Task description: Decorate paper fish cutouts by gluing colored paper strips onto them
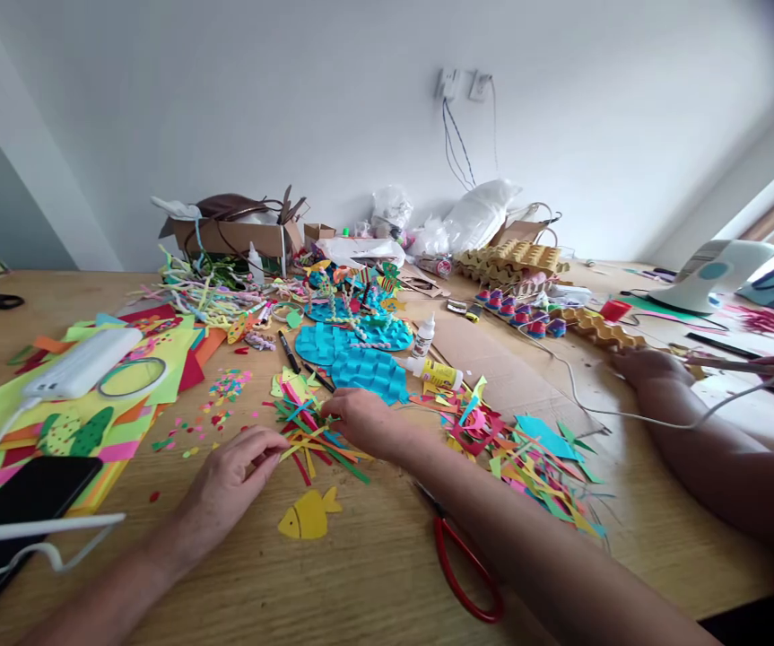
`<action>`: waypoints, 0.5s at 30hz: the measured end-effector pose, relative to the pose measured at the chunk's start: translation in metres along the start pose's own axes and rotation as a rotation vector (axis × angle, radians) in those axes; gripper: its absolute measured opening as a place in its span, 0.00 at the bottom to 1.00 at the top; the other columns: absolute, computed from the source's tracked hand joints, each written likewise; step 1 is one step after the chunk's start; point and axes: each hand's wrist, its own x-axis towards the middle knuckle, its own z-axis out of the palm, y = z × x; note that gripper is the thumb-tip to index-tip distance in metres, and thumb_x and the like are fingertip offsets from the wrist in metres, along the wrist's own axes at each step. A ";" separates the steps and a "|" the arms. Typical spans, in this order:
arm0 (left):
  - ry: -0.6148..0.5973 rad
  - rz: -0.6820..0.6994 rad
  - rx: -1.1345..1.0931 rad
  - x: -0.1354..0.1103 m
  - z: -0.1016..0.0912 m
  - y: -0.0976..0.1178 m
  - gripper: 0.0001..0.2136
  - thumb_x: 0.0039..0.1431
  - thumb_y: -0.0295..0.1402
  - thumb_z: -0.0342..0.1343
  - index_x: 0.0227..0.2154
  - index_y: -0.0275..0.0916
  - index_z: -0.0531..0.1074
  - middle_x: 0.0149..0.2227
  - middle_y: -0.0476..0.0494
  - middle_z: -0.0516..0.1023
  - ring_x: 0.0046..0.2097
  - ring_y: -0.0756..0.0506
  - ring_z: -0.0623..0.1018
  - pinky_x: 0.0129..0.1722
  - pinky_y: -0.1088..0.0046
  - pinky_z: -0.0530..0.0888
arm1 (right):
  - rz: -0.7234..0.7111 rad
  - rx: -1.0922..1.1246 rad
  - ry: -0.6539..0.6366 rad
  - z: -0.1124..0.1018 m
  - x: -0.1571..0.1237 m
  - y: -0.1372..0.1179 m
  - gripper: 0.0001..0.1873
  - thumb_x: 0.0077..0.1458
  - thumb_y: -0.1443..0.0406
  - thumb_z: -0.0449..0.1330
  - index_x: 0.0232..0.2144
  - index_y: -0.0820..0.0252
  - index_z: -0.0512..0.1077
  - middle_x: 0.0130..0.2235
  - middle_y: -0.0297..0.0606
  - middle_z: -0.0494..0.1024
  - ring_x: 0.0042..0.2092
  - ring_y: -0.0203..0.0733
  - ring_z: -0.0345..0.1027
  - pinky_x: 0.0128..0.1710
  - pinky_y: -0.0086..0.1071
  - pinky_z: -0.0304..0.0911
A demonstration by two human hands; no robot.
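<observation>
My left hand (235, 474) is closed in a pinch at the end of a thin yellow paper strip (304, 441). Beside it, my right hand (368, 420) reaches down over a loose pile of coloured paper strips (346, 456). Its fingers are bent together, and what they grip, if anything, is hidden. A yellow paper fish (308, 515) with a drawn eye and a dark curved line lies on the table just below both hands. Red-handled scissors (464, 570) rest partly under my right forearm.
Blue-painted egg carton pieces (368, 375) stand behind the strips, near glue bottles (441, 373). Paper scraps (541, 467) lie right, coloured sheets (181, 345) and a phone (23, 511) left. A co-worker's hand (656, 366) touches an egg carton strip (605, 330); a white cable (629, 422) crosses the table.
</observation>
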 end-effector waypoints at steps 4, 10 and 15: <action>0.024 0.011 0.006 -0.001 0.000 -0.003 0.07 0.56 0.30 0.48 0.30 0.41 0.71 0.29 0.49 0.77 0.32 0.48 0.77 0.32 0.77 0.73 | 0.049 -0.047 -0.030 -0.008 0.003 0.004 0.14 0.53 0.70 0.53 0.39 0.56 0.75 0.41 0.38 0.75 0.42 0.40 0.68 0.35 0.26 0.58; 0.022 0.056 0.009 -0.004 0.003 -0.002 0.08 0.56 0.29 0.48 0.31 0.41 0.72 0.29 0.50 0.77 0.31 0.49 0.77 0.30 0.79 0.72 | 0.153 -0.117 -0.062 -0.016 -0.021 0.014 0.16 0.50 0.74 0.51 0.35 0.58 0.75 0.38 0.41 0.77 0.38 0.42 0.70 0.29 0.27 0.56; 0.003 0.019 0.004 -0.004 0.005 -0.006 0.07 0.57 0.31 0.48 0.31 0.41 0.72 0.30 0.49 0.77 0.31 0.48 0.77 0.31 0.78 0.72 | 0.152 -0.093 -0.078 -0.010 -0.039 0.002 0.13 0.53 0.69 0.50 0.34 0.54 0.74 0.37 0.37 0.78 0.36 0.40 0.71 0.28 0.27 0.56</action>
